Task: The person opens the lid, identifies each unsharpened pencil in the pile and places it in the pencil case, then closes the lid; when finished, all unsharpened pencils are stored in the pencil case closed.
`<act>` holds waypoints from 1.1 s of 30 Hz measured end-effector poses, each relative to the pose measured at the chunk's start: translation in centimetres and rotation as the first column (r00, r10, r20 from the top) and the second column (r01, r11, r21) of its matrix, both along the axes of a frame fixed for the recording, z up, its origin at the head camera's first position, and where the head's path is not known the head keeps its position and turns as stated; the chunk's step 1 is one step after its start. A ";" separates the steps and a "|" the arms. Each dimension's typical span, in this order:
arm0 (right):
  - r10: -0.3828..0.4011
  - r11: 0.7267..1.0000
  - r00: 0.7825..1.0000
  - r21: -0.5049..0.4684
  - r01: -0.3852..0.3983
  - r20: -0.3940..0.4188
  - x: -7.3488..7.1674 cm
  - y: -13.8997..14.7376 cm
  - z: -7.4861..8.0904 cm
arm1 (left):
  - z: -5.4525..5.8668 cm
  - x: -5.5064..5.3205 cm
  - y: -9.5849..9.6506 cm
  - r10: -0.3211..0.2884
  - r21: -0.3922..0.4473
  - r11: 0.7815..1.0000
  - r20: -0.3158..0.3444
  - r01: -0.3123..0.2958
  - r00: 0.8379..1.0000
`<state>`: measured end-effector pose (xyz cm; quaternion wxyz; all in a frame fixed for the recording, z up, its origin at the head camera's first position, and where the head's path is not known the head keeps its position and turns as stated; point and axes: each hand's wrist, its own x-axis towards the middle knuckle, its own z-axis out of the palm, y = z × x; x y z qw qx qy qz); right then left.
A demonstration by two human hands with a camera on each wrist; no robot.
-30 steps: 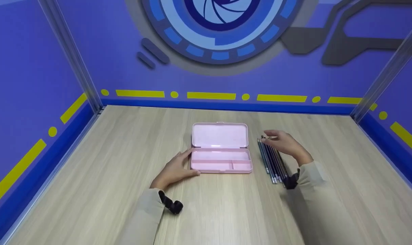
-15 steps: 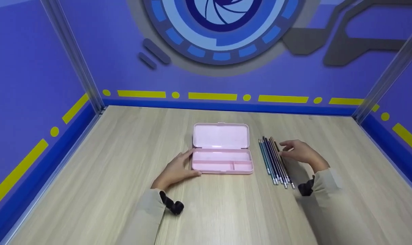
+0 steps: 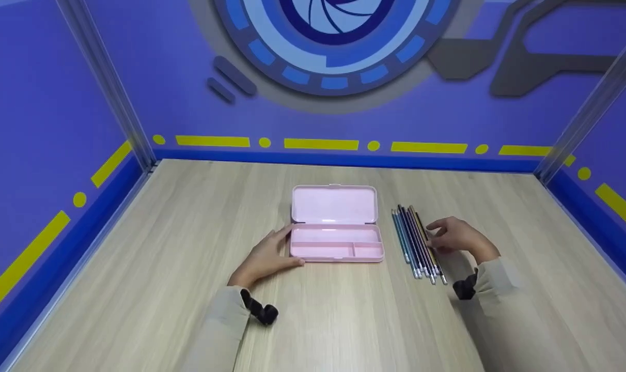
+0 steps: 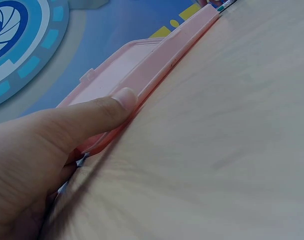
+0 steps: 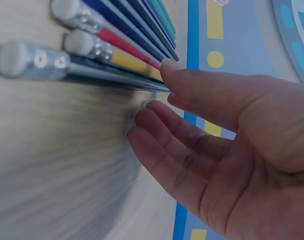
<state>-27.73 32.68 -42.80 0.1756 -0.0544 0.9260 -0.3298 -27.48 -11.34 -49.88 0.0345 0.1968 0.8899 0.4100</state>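
A pink pencil case (image 3: 322, 250) lies with its lid (image 3: 334, 204) raised, its compartments holding nothing. My left hand (image 3: 264, 261) grips its left end, the thumb (image 4: 124, 98) pressing the front wall and the fingers reaching round behind. To the right of the case several pencils (image 3: 413, 240) lie side by side, their eraser ends towards me. Beside the rightmost of them is my right hand (image 3: 460, 238); its thumb tip is at a dark pencil (image 5: 104, 75) in the right wrist view, and the other fingers are loosely bent near the tabletop, pinching nothing.
The wooden table (image 3: 189, 222) is bounded by a blue back wall (image 3: 313, 124) and side walls with yellow marks. Each wrist wears a black camera, such as the left wrist camera (image 3: 264, 313).
My right hand has moved from above the far ends of the pencils to their right side, then slightly towards me. The left hand and the pencil case have stayed put.
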 end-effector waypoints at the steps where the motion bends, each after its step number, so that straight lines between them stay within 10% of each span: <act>1: -0.009 1.000 1.000 -0.001 0.009 0.008 0.0 0.0 0.0 | 0.0 0.0 0.0 0.000 -0.002 1.000 0.004 0.000 1.000; 33: -0.173 0.985 0.985 -0.002 0.173 -0.011 0.1 -0.4 -0.9 | 0.0 0.1 0.1 0.018 -0.013 1.000 0.028 -0.018 0.999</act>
